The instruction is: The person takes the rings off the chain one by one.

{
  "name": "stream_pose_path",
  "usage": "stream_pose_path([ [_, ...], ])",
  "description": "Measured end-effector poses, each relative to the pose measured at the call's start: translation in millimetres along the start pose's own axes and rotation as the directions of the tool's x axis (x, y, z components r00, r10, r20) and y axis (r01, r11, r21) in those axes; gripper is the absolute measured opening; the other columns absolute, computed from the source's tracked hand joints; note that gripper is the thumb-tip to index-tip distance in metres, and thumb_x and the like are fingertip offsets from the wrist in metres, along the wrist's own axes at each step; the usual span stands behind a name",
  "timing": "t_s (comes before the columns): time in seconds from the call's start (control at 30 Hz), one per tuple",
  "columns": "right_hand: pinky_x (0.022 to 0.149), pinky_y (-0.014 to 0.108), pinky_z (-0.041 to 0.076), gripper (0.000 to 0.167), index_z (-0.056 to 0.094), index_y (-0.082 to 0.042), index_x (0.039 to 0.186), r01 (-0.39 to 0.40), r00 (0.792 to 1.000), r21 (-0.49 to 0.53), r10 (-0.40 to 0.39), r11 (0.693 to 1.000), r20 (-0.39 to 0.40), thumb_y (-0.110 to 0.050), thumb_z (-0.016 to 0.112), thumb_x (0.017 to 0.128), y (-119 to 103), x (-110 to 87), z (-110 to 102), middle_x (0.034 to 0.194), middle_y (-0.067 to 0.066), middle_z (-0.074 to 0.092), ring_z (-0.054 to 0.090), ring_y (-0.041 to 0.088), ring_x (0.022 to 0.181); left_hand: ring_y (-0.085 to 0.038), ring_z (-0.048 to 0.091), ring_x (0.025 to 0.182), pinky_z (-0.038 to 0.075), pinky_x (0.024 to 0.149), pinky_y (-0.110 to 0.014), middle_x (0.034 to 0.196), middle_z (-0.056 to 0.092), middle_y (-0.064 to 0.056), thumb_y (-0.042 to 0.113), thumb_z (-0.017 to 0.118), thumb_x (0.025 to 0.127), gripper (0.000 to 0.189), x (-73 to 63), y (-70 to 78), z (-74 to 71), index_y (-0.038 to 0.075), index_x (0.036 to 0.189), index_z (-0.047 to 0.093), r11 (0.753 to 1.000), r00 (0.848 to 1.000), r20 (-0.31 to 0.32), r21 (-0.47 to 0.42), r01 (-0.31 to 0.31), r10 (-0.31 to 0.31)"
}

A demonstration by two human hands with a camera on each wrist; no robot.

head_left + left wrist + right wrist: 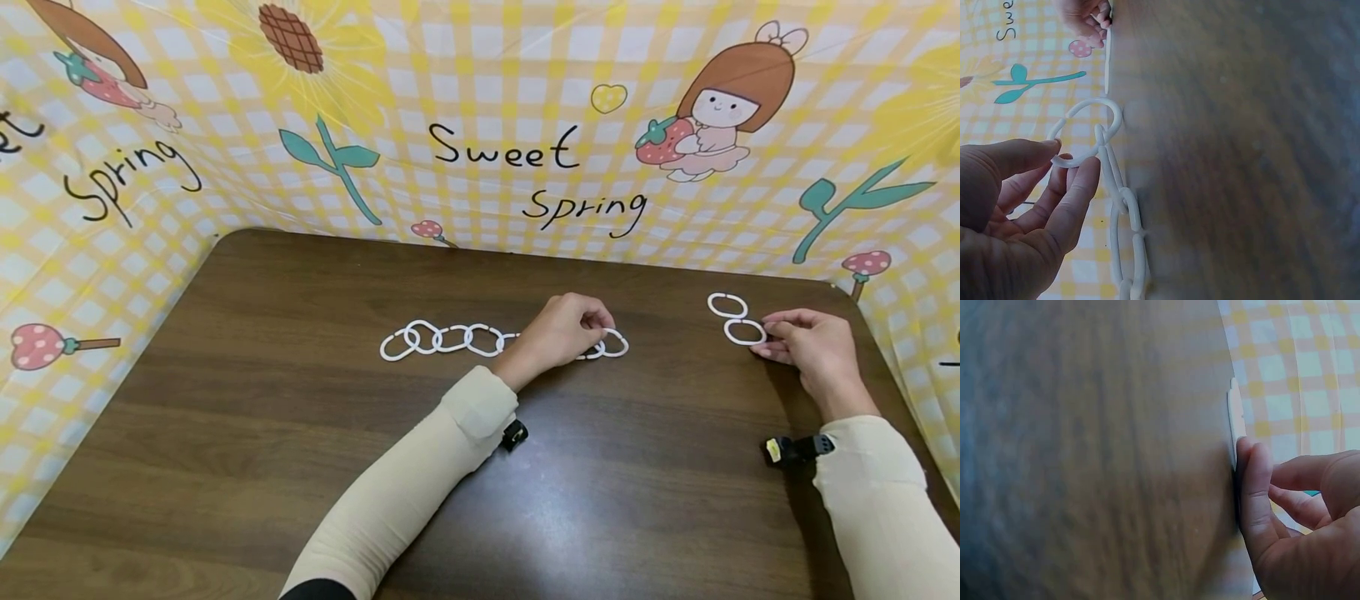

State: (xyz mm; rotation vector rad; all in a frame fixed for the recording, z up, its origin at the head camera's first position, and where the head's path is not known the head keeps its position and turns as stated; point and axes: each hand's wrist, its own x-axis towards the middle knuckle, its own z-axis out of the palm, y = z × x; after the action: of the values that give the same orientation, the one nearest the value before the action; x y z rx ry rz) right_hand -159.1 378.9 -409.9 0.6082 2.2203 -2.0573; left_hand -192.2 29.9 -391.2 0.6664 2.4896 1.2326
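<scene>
A chain of several white plastic links (453, 338) lies across the middle of the table. My left hand (558, 329) reaches over its right part and hides some of the links. In the left wrist view, the left thumb and fingers pinch the end link (1116, 115), which stands tilted up and hooks through its neighbour. At the right, two loose white links lie one behind the other. My right hand (821, 350) pinches the right edge of the nearer link (745, 332). Close behind it lies the farther link (727, 305); whether the two are joined I cannot tell.
The brown wooden table (247, 433) ends at a yellow checked cloth (480, 100) with printed figures, which rises behind it and at both sides. A small black camera is strapped at each wrist.
</scene>
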Motion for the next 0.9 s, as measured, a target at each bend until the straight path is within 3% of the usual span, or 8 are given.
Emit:
stream_pose_path([
  [0.47, 0.055, 0.021, 0.058, 0.033, 0.075, -0.016, 0.08, 0.075, 0.997, 0.011, -0.075, 0.997, -0.015, 0.002, 0.057, 0.102, -1.7, -7.5, 1.1, 0.073, -0.008, 0.07, 0.069, 0.009, 0.056, -0.008, 0.056, 0.081, 0.043, 0.073, -0.017, 0.087, 0.066, 0.003, 0.008, 0.066, 0.1, 0.014, 1.8, -0.4, -0.4, 0.008, 0.104, 0.079, 0.999, 1.0, -0.01, 0.038, -0.014, 0.014],
  [0.6, 0.055, 0.019, 0.058, 0.033, 0.075, -0.02, 0.081, 0.113, 0.993, -0.083, -0.115, 0.99, -0.017, -0.001, 0.059, 0.102, -4.9, -11.5, 6.4, 0.072, -0.011, 0.07, 0.068, 0.006, 0.056, -0.008, 0.055, 0.081, 0.043, 0.073, -0.017, 0.086, 0.065, 0.003, 0.007, 0.066, 0.101, 0.014, 0.7, -0.2, -0.6, 0.007, 0.103, 0.079, 1.0, 1.0, -0.008, 0.029, -0.004, 0.004],
  [0.77, 0.056, 0.018, 0.057, 0.033, 0.073, -0.026, 0.083, 0.166, 0.984, -0.248, -0.176, 0.954, -0.017, -0.004, 0.059, 0.103, -9.9, -15.2, 15.3, 0.073, -0.017, 0.069, 0.068, 0.004, 0.057, -0.007, 0.056, 0.08, 0.043, 0.073, -0.017, 0.085, 0.066, 0.004, 0.008, 0.066, 0.1, 0.013, 0.2, -0.3, -0.2, 0.008, 0.102, 0.079, 0.999, 1.0, -0.015, 0.032, 0.002, -0.001],
  [0.9, 0.056, 0.018, 0.056, 0.029, 0.072, -0.024, 0.086, 0.199, 0.978, -0.289, -0.208, 0.936, 0.0, -0.004, 0.06, 0.103, -14.6, -18.8, 22.6, 0.073, -0.018, 0.069, 0.068, 0.004, 0.057, -0.007, 0.056, 0.08, 0.043, 0.073, -0.017, 0.085, 0.067, 0.003, 0.008, 0.067, 0.099, 0.013, 0.5, -0.2, 0.2, 0.008, 0.102, 0.079, 0.999, 1.0, -0.019, 0.034, 0.001, 0.0],
])
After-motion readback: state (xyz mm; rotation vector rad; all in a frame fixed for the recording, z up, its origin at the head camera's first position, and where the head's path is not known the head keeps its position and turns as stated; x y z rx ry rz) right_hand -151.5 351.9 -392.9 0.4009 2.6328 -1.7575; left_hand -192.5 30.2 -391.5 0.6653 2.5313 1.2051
